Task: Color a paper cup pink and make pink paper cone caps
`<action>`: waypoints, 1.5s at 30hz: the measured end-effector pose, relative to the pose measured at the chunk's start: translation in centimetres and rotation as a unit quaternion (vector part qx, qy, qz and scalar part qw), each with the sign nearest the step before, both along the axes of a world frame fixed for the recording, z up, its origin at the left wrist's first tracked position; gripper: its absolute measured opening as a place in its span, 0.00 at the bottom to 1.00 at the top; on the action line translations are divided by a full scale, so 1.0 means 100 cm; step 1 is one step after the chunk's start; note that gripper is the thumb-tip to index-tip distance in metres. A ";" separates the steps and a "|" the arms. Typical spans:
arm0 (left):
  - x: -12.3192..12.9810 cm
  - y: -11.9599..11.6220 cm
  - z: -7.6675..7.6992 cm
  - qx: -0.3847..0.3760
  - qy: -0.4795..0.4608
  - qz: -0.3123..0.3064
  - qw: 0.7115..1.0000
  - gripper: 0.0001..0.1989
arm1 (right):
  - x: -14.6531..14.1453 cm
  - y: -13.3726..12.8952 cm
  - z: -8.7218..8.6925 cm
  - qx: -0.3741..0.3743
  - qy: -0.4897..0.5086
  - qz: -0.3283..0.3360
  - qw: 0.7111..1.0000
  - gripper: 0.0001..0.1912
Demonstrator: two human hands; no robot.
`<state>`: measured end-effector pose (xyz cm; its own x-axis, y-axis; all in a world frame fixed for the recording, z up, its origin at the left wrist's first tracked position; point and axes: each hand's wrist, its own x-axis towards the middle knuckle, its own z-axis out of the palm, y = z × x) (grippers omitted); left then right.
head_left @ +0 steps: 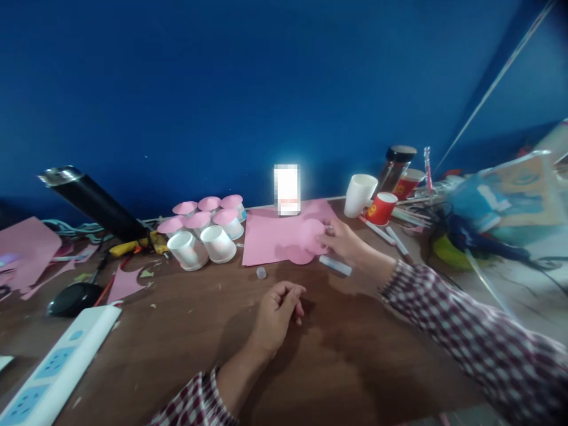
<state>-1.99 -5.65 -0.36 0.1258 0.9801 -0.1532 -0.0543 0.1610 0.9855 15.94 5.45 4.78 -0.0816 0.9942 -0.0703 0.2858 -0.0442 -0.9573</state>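
Observation:
My right hand [339,239] pinches the edge of a round pink paper disc [312,234] over pink sheets [266,236]. Another pink disc [302,254] shows partly beneath it. A white glue tube [335,265] lies just below that hand. My left hand [279,313] rests near the table's middle, fingers curled together; whether they hold anything is hidden. A small clear cap [261,273] sits above it. To the left, several upturned white cups wear pink discs, such as this disc [228,216]. In front stand two white cups [187,251] without discs.
At the right are a white cup [360,195], a red cup [381,208], a dark-lidded jar [397,163] and markers [397,241]. The left holds a black cylinder [95,201], a power strip [57,367], a mouse [75,299] and pink scraps [126,286]. A bright phone-like screen [287,189] stands behind.

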 end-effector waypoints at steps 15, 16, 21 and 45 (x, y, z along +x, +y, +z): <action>0.002 -0.002 0.006 0.024 0.071 -0.032 0.997 0.17 | 0.022 0.014 -0.029 0.151 -0.135 0.008 0.979 0.10; 0.002 -0.003 0.007 0.025 0.077 -0.036 0.996 0.17 | 0.023 0.012 -0.028 0.155 -0.139 0.015 0.978 0.09; 0.001 -0.006 0.006 0.035 0.099 -0.051 0.993 0.16 | 0.030 0.002 -0.022 0.186 -0.165 0.038 0.968 0.08; 0.015 0.009 0.016 0.191 0.218 -0.025 0.957 0.10 | -0.007 -0.032 -0.039 0.389 -0.529 0.153 0.739 0.04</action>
<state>-0.46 -4.74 1.21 0.1789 0.9696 0.1667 0.3729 -0.2236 0.9005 15.26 2.21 0.84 -0.6188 0.7139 0.3278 0.7750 0.6229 0.1065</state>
